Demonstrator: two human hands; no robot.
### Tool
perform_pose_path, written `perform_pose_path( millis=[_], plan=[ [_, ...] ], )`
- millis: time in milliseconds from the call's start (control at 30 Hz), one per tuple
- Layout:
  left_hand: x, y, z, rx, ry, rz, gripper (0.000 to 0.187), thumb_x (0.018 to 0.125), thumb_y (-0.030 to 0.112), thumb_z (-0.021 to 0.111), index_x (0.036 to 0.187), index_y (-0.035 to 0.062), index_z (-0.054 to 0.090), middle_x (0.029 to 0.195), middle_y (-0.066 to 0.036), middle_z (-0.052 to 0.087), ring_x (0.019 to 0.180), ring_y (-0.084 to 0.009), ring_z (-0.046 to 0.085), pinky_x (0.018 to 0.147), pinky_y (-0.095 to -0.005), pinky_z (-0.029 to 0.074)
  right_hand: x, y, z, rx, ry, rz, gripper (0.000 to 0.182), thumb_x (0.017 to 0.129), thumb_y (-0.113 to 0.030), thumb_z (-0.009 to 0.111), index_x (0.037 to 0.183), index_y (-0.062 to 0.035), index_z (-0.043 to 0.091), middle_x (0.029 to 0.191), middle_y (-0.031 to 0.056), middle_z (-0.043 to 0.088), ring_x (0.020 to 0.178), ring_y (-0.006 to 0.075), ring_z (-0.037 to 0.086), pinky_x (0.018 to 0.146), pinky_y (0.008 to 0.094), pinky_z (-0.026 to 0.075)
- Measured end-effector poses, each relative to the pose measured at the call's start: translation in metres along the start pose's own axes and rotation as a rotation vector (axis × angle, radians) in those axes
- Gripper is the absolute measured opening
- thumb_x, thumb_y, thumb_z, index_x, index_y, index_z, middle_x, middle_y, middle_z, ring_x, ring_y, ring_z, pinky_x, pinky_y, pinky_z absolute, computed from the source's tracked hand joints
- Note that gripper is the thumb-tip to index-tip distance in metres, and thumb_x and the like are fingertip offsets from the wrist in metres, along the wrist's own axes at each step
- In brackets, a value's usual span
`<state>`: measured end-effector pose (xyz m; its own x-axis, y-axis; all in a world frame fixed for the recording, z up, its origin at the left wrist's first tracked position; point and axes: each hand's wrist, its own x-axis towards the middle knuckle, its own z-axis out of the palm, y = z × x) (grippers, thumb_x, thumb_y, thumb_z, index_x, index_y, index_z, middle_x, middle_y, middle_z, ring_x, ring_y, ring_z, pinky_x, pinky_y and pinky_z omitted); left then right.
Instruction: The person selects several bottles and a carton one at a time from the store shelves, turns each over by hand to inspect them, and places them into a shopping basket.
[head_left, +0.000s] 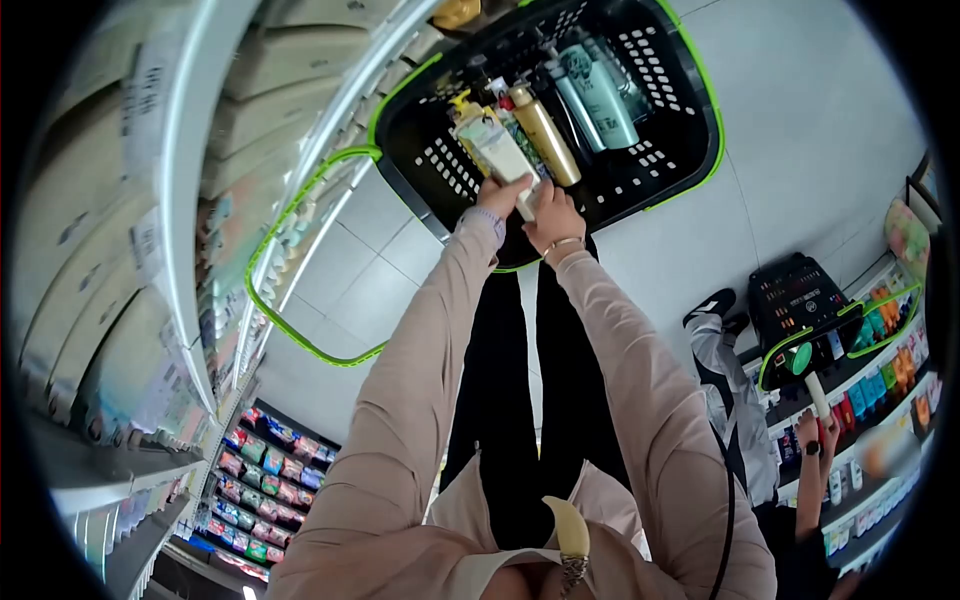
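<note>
Both of my hands are at the near side of a black shopping basket (410,160) with a green rim. My left hand (503,195) has its fingers closed on the lower end of a long white bottle (508,158). Beside it, my right hand (554,215) grips the same end from the right. Just right of the white bottle lies a gold bottle (545,135). A yellow pump bottle (462,103) is partly hidden behind the white one. Farther right in the basket are a pale teal bottle (600,95) and a slimmer blue-grey bottle (578,110).
The basket's green handle (262,290) hangs out to the left. Tall white shelving (185,200) with packs runs close along my left. At the right, another person's hand (826,435) is near a second black basket (800,300), beside stocked shelves (870,390).
</note>
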<state>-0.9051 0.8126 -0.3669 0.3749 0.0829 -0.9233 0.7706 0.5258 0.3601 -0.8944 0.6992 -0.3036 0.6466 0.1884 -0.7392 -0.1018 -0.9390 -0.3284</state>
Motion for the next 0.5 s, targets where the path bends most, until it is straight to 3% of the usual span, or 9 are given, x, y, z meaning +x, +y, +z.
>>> perform_pose_path(
  millis=[67,100,233,333,433,500],
  plan=[
    [0.025,-0.01,-0.005,0.052,0.007,0.064,0.042,0.071,0.011,0.07,0.105,-0.004,0.052,0.101,-0.01,0.058,0.088,-0.0175,0.056,0.076,-0.028,0.045,0.02,0.003,0.01,0.023,-0.038,0.044,0.062,0.061,-0.021,0.074,0.108,-0.0048,0.036,0.106,0.0128,0.05,0.1,0.0297,0.051,0.076,0.0371,0.048],
    [0.036,-0.012,-0.009,0.143,-0.008,-0.005,0.04,0.078,0.004,0.059,0.115,0.004,0.043,0.109,-0.008,0.052,0.1,-0.0192,0.052,0.084,-0.0305,0.044,0.027,0.005,0.018,0.021,-0.048,0.047,0.062,0.061,-0.021,0.074,0.108,-0.0048,0.036,0.106,0.0128,0.05,0.1,0.0297,0.051,0.076,0.0371,0.048],
    [0.041,-0.019,-0.008,0.024,-0.168,0.102,0.039,0.081,0.0,0.052,0.118,0.0052,0.039,0.111,-0.009,0.05,0.101,-0.021,0.052,0.086,-0.0307,0.043,0.051,0.0,0.036,0.032,-0.018,0.145,0.06,0.063,-0.021,0.072,0.108,-0.0051,0.035,0.109,0.0138,0.051,0.102,0.0302,0.05,0.077,0.0374,0.048],
    [0.029,-0.017,0.005,-0.148,-0.207,-0.012,0.041,0.081,-0.002,0.046,0.12,0.0073,0.037,0.118,-0.01,0.046,0.107,-0.0218,0.046,0.089,-0.0313,0.039,0.063,0.003,0.052,-0.025,0.057,0.226,0.041,0.075,-0.021,0.059,0.105,-0.0054,0.036,0.109,0.0139,0.05,0.103,0.0311,0.049,0.076,0.0388,0.049],
    [0.013,-0.016,0.0,-0.085,-0.29,-0.085,0.045,0.084,0.003,0.045,0.127,0.0108,0.035,0.123,-0.008,0.043,0.112,-0.0204,0.042,0.091,-0.0306,0.036,0.061,0.013,0.061,-0.045,0.147,0.116,0.046,0.079,-0.02,0.053,0.117,-0.0038,0.033,0.115,0.0154,0.047,0.107,0.0319,0.046,0.083,0.0368,0.045],
    [-0.003,-0.012,-0.006,-0.07,-0.367,-0.06,0.047,0.084,0.006,0.046,0.129,0.0105,0.034,0.125,-0.008,0.042,0.112,-0.0202,0.042,0.091,-0.0305,0.036,0.057,0.017,0.059,0.003,0.078,0.092,0.052,0.079,-0.019,0.053,0.123,-0.0033,0.031,0.118,0.0162,0.044,0.108,0.0325,0.044,0.087,0.0359,0.042]
  ],
)
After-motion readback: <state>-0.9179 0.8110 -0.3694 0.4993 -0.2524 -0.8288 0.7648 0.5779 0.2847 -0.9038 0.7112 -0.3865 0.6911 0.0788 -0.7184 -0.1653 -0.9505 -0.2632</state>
